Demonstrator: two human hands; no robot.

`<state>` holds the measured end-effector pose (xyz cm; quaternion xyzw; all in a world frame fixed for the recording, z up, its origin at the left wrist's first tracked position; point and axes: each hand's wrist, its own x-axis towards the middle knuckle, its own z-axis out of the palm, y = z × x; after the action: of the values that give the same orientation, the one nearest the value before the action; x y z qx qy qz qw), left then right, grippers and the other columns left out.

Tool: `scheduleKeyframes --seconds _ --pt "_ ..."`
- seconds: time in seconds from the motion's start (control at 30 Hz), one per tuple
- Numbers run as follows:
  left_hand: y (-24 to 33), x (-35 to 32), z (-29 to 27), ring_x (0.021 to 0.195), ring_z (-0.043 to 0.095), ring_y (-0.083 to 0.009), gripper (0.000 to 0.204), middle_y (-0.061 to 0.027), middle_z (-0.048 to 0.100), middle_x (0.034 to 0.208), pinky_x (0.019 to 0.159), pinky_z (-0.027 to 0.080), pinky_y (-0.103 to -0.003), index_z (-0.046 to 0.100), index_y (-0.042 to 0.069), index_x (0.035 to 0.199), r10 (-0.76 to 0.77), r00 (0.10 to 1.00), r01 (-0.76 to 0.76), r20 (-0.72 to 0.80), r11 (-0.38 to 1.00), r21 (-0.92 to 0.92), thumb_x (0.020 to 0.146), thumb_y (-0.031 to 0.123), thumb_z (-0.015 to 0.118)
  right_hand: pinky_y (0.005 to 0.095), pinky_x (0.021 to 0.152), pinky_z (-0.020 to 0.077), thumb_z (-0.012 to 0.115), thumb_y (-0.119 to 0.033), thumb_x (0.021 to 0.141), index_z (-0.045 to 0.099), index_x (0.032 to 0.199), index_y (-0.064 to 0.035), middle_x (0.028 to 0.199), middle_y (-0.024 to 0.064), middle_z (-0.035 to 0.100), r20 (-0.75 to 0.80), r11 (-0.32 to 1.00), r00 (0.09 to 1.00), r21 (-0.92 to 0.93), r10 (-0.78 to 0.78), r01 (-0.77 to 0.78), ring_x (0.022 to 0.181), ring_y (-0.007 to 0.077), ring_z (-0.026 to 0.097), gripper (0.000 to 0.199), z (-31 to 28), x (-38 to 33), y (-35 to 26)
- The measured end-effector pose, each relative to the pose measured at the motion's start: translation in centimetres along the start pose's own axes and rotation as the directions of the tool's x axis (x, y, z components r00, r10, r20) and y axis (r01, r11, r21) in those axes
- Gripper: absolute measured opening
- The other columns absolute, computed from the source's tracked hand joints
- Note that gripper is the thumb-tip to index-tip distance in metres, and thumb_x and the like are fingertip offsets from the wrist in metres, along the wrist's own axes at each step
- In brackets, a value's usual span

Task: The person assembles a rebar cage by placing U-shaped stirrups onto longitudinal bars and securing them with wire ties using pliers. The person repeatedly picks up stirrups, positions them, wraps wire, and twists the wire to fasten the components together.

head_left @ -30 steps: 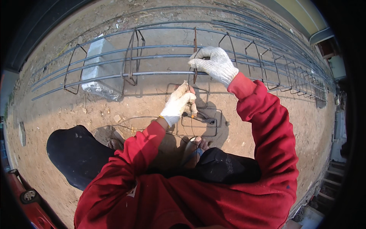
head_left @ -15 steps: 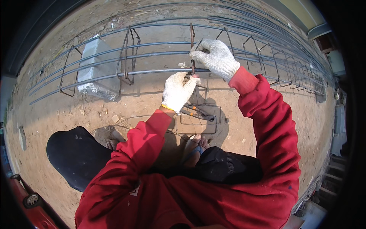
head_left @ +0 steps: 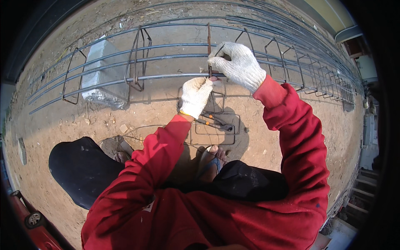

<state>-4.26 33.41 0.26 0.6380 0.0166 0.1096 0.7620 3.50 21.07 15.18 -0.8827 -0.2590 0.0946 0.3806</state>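
Note:
Long grey steel bars (head_left: 166, 56) run across the view, with bent wire stirrups around them. A rusty brown stirrup (head_left: 209, 36) stands crosswise on the bars between my hands. My left hand (head_left: 196, 96), in a whitish knit glove with a bare fingertip showing, is closed at the stirrup's near end, beside the nearest bar. My right hand (head_left: 238, 66), in a similar glove, pinches the same stirrup a little farther away, over the bars. The fingers partly hide where the stirrup meets the bar.
A pale concrete block (head_left: 104, 73) sits under the bars at left. Orange-marked pliers (head_left: 214, 121) and loose rectangular stirrups (head_left: 214, 144) lie on the dirt by my feet. More bars (head_left: 287, 29) lie at the far right. A red vehicle (head_left: 35, 221) shows at lower left.
My left fingers have drawn in from above the nearest bar to its near side. My right hand stays at the stirrup, which now shows more edge-on.

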Motion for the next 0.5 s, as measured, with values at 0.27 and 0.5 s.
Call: scheduleKeyframes --seconds 0.27,0.5 --pt "0.2 0.0 -0.9 0.072 0.055 -0.0081 0.021 -0.0059 0.069 0.082 0.067 0.046 -0.024 0.072 -0.005 0.100 -0.045 0.998 0.035 0.035 0.967 0.251 0.095 0.012 0.061 0.0392 0.067 0.0541 0.061 -0.020 0.088 0.066 0.091 0.0036 0.077 0.0190 0.066 -0.002 0.989 0.994 -0.099 -0.107 0.106 0.071 0.0293 0.070 0.024 0.2 -0.4 0.4" --pt "-0.7 0.3 -0.6 0.075 0.058 -0.0078 0.019 -0.0050 0.072 0.087 0.068 0.047 -0.023 0.072 -0.007 0.096 0.052 0.998 -0.056 0.047 0.994 0.093 0.095 0.010 0.062 0.0356 0.065 0.0511 0.066 -0.027 0.093 0.065 0.096 -0.0018 0.079 0.0155 0.066 0.005 0.974 0.991 -0.188 -0.131 0.129 0.072 0.0296 0.067 0.026 0.4 0.7 0.7"
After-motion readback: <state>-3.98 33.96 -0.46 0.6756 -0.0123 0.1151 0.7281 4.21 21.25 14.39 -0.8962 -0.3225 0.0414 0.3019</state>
